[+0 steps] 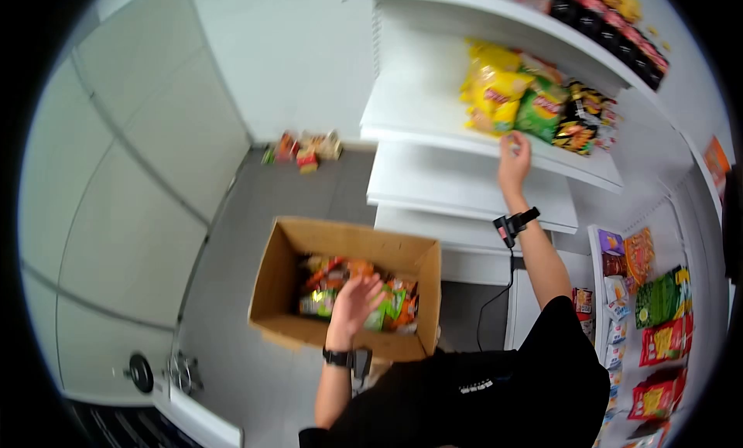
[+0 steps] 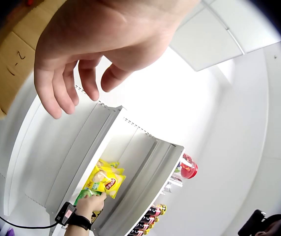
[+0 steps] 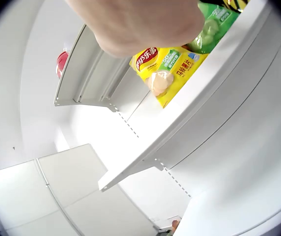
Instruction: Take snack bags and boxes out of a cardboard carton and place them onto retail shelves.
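Note:
My right hand (image 1: pixel 515 165) is at the front edge of a white shelf, its fingers bent beside the lower ends of a yellow chip bag (image 1: pixel 495 88) and a green chip bag (image 1: pixel 542 107). Whether it grips either bag cannot be told. In the right wrist view the hand (image 3: pixel 145 24) covers part of the yellow bag (image 3: pixel 162 78) and the green bag (image 3: pixel 212 32). My left hand (image 1: pixel 356 305), holding nothing, hovers over an open cardboard box (image 1: pixel 267 285) of colourful snack packets (image 1: pixel 395 301). The left wrist view shows that hand (image 2: pixel 101 44) with relaxed, slightly bent fingers.
Black and patterned bags (image 1: pixel 580 119) stand right of the green one. Above is a shelf of dark-bottomed items (image 1: pixel 607 34); lower white shelves (image 1: pixel 433 177) lie below. More packets (image 1: pixel 306 150) are on the floor by the wall. A stocked rack (image 1: pixel 665 343) is at right. A cable (image 1: pixel 484 309) hangs from my right wrist.

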Demonstrator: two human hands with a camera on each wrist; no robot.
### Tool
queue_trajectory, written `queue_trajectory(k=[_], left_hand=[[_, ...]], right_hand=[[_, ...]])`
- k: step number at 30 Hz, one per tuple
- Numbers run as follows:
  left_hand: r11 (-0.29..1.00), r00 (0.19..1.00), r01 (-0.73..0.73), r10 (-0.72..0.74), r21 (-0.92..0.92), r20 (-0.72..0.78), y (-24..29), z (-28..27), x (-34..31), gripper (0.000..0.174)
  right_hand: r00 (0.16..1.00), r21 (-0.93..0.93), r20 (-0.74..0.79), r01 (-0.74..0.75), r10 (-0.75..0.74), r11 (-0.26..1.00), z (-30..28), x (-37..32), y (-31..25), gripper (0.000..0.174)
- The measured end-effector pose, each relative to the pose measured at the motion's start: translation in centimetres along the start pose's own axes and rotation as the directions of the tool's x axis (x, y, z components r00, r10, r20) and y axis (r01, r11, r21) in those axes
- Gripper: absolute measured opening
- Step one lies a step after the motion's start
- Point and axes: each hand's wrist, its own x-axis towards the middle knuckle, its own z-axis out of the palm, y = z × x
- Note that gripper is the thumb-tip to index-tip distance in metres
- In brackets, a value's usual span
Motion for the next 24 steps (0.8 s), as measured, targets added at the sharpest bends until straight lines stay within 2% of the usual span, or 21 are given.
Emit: queue_trajectory(k=[2, 3, 7, 11, 13, 14, 17, 20, 23, 24], left_hand=[[1.0, 1.0, 0.013, -0.013, -0.025, 0.009, -0.2, -0.4, 0.1, 0.015], [0.999, 0.999, 0.009, -0.008, -0.036, 0.043, -0.4, -0.6, -0.1, 0.015], [1.0, 1.0, 0.017, -0.017, 0.002, -0.014, -1.9, -2.0, -0.4, 0.018], [0.996, 0.994, 0.085, -0.086, -0.024, -0.062, -3.5, -4.0, 0.1, 0.02], [0.994, 0.991, 0.099, -0.102, -0.035, -0.092, -4.0, -4.8, 0.2, 0.019], [0.994, 0.988, 0.098, -0.102, -0.045, -0.113, -4.2, -5.3, 0.3, 0.019], [0.991, 0.976, 0.098, -0.113, -0.088, -0.188, -4.6, -7.5, 0.9, 0.021], [0.985, 0.949, 0.086, -0.127, -0.148, -0.29, -5.1, -10.4, 2.0, 0.028], [0.986, 0.912, 0.06, -0.119, -0.159, -0.393, -5.7, -13.5, 3.1, 0.031], [0.983, 0.908, 0.054, -0.122, -0.176, -0.401, -5.7, -14.2, 3.3, 0.033]], right_hand=[[0.994, 0.137, 0.067, -0.09, 0.081, 0.987, 0.3, -1.9, 0.5, 0.024], [0.994, 0.127, 0.092, -0.075, 0.064, 0.989, 0.1, -3.2, -0.5, 0.022], [0.929, 0.334, 0.343, -0.261, 0.141, 0.906, 0.3, -9.0, -0.7, 0.018], [0.814, 0.083, 0.549, -0.281, 0.192, 0.956, 1.2, -14.1, 0.7, 0.02], [0.707, 0.016, 0.645, -0.392, 0.29, 0.92, 2.2, -16.7, 2.1, 0.023], [0.645, -0.023, 0.687, -0.442, 0.335, 0.897, 2.6, -17.7, 2.8, 0.025], [0.291, -0.25, 0.806, -0.622, 0.515, 0.742, 3.5, -20.0, 2.2, 0.035], [-0.229, -0.522, 0.804, -0.714, 0.549, 0.467, 4.4, -20.9, 1.1, 0.047], [-0.427, -0.64, 0.744, -0.677, 0.514, 0.364, 6.6, -22.4, 1.4, 0.057], [-0.45, -0.648, 0.75, -0.649, 0.484, 0.399, 7.5, -22.9, 1.8, 0.066]])
